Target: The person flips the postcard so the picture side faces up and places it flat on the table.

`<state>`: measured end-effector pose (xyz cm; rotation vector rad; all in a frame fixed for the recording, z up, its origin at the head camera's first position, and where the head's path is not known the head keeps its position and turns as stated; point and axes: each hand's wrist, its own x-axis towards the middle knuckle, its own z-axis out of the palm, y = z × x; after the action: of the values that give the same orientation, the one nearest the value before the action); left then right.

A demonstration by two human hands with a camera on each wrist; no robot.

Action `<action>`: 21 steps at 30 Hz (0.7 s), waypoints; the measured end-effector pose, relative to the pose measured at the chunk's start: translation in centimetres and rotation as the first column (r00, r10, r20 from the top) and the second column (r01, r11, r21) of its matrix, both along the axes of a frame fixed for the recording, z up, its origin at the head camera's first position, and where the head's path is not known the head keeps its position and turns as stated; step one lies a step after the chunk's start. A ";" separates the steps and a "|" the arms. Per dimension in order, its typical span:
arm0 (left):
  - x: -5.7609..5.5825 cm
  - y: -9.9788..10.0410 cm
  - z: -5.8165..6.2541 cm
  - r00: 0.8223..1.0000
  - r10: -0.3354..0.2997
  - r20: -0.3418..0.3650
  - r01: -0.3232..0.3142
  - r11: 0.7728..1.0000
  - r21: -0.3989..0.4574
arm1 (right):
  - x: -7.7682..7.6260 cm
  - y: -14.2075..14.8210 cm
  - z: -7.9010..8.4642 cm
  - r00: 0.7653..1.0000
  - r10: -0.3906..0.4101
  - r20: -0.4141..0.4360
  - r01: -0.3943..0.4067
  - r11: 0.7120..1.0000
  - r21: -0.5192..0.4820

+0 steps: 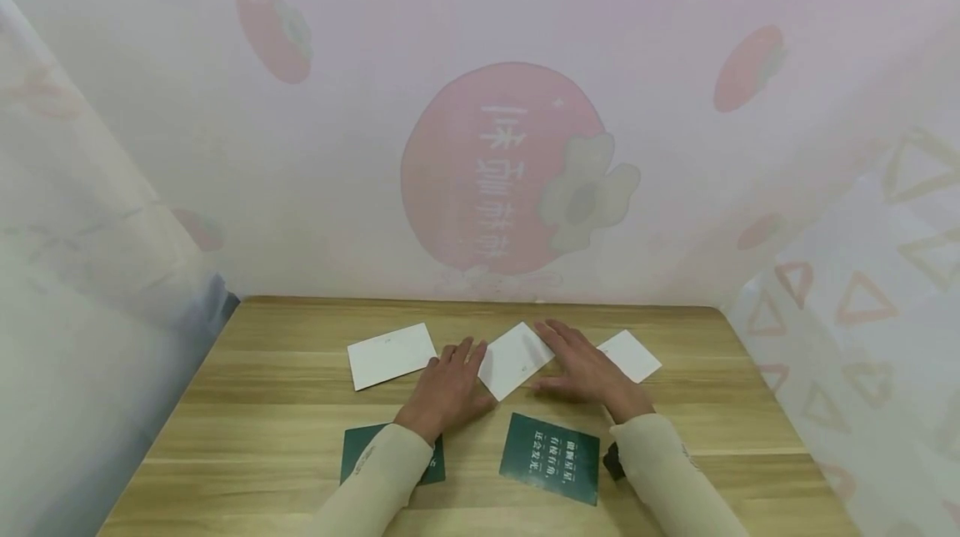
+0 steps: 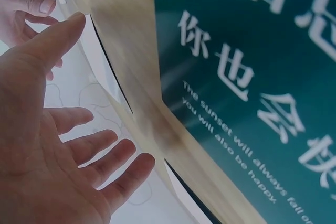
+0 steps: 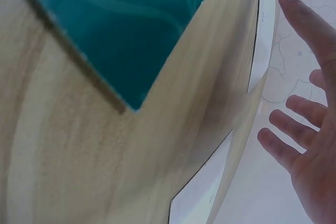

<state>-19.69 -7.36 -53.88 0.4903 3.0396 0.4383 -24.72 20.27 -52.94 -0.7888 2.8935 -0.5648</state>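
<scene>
Between my two hands, a white card (image 1: 514, 360) lies turned at an angle on the table. My left hand (image 1: 447, 391) is at its left side, fingers spread and fairly straight, holding nothing. At the card's right side my right hand (image 1: 587, 366) also has its fingers extended and its thumb apart, as the right wrist view shows too. Partly under the left sleeve is a dark green card (image 1: 356, 451) with white lettering, its right part covered. A second green card (image 1: 551, 459) with white characters sits nearer me, below the middle white card.
Another white card (image 1: 392, 356) lies to the left, and one more white card (image 1: 633, 356) is partly behind my right hand. A small black object (image 1: 613, 462) shows beside the right sleeve. The wooden table (image 1: 255, 404) ends at a printed curtain (image 1: 337, 187).
</scene>
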 end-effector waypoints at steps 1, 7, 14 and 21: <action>0.0 0.0 -0.1 1.000 0.001 0.003 -0.001 1.000 0.001 | 0.0 -0.1 0.0 1.000 0.001 0.005 -0.001 1.000 0.001; 0.1 0.1 -0.3 1.000 0.000 0.005 0.000 1.000 -0.003 | -0.2 -0.5 0.3 0.999 -0.007 0.031 0.007 1.000 0.006; 0.1 -0.1 -0.4 1.000 0.002 -0.006 -0.002 1.000 -0.010 | -0.4 -0.7 0.3 0.998 -0.016 0.063 0.015 1.000 0.011; 0.1 -0.2 -0.5 1.000 0.000 0.003 0.000 1.000 -0.008 | -0.8 -0.8 -0.3 0.997 -0.006 0.076 0.006 1.000 0.009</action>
<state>-19.58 -7.57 -54.40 0.4892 3.0371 0.4255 -25.56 19.51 -53.24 -0.7406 2.8277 -0.5695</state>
